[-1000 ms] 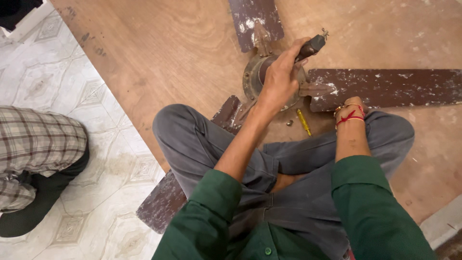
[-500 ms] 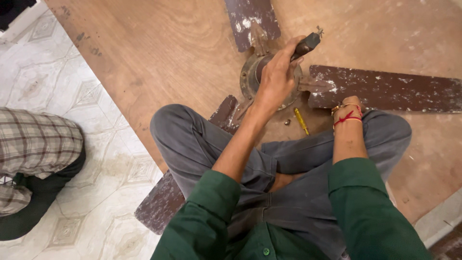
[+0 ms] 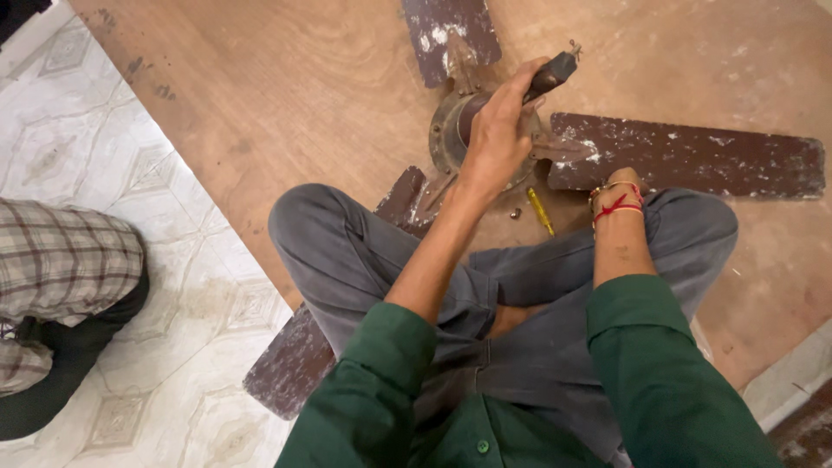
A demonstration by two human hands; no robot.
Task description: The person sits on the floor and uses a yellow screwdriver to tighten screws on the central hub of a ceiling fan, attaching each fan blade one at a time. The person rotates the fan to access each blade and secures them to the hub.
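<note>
An old brown ceiling fan lies on a wooden board, its round motor hub [image 3: 444, 130] just past my crossed legs. My left hand [image 3: 496, 139] reaches over the hub and is shut on the fan's dark rod [image 3: 553, 76], which tilts up to the right. My right hand is tucked down beyond my right knee beside the right-hand blade [image 3: 693, 160]. Only its wrist with a red thread [image 3: 615, 201] shows, and the fingers are hidden. A small yellow screwdriver [image 3: 542, 212] and a small nut [image 3: 515, 212] lie on the board between my knees and the hub.
Another blade [image 3: 451, 30] points away from me, and a third [image 3: 295, 368] runs under my left leg onto the patterned floor tiles [image 3: 113, 173]. Another person's leg in checked cloth [image 3: 61, 269] rests at the left. The board's edge [image 3: 217, 199] runs diagonally.
My left hand keeps its hold on the rod and has shifted only slightly. My right wrist stays in the same place.
</note>
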